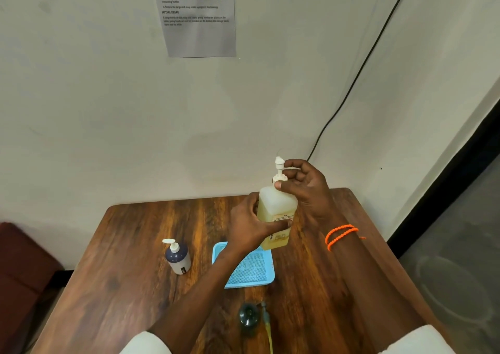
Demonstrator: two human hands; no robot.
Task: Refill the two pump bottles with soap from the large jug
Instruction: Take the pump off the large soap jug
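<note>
A large translucent jug (pixel 273 204) of yellowish soap stands upright at the back right of the wooden table (pixel 135 259). My left hand (pixel 249 226) grips its body from the left. My right hand (pixel 303 183) pinches the white pump head (pixel 279 168) on top of the jug. A small dark-blue pump bottle (pixel 178 259) with a white pump stands alone to the left. Near the front edge lies a dark round bottle (pixel 249 316) seen from above, with a pump and yellowish tube (pixel 267 329) beside it.
A light-blue mesh tray (pixel 257 272) sits in the table's middle, partly under my left forearm. The wall is close behind the table, with a printed sheet (pixel 197 15) and a black cable (pixel 351 83). A dark red seat (pixel 21 267) is at the left.
</note>
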